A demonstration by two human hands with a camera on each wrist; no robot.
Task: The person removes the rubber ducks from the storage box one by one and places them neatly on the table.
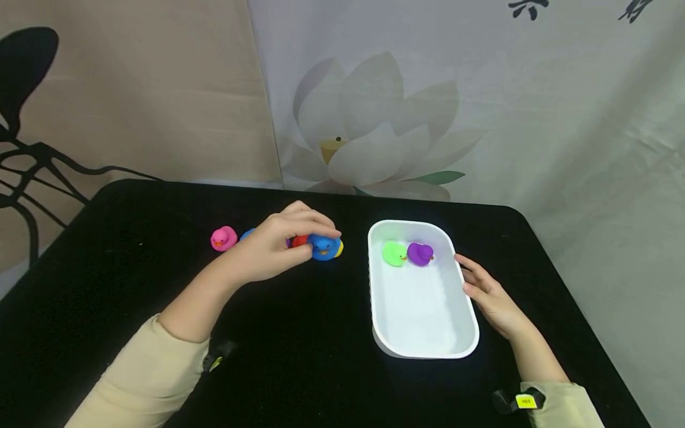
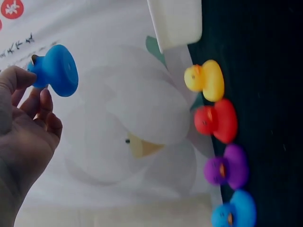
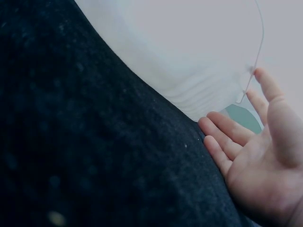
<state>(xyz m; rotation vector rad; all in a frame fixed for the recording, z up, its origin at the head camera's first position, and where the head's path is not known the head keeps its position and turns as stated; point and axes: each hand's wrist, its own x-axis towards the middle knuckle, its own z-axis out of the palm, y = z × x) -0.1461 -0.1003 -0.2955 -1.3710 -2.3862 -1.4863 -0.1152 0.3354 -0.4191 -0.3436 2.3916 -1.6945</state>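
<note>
My left hand pinches a blue rubber duck between thumb and fingertips. In the left wrist view that duck hangs raised, its flat base facing away from the palm. Below it stand yellow, red, purple and second blue ducks in a row; the left hand partly hides them in the head view. My right hand touches the right side of a white plastic bin, its fingers loosely extended. Inside the bin sit a green duck and a purple duck.
A pink duck stands at the row's left end. Everything rests on a black-covered table, its far edge close behind the ducks. Behind hangs a pale curtain with a printed flower. A black chair is at far left.
</note>
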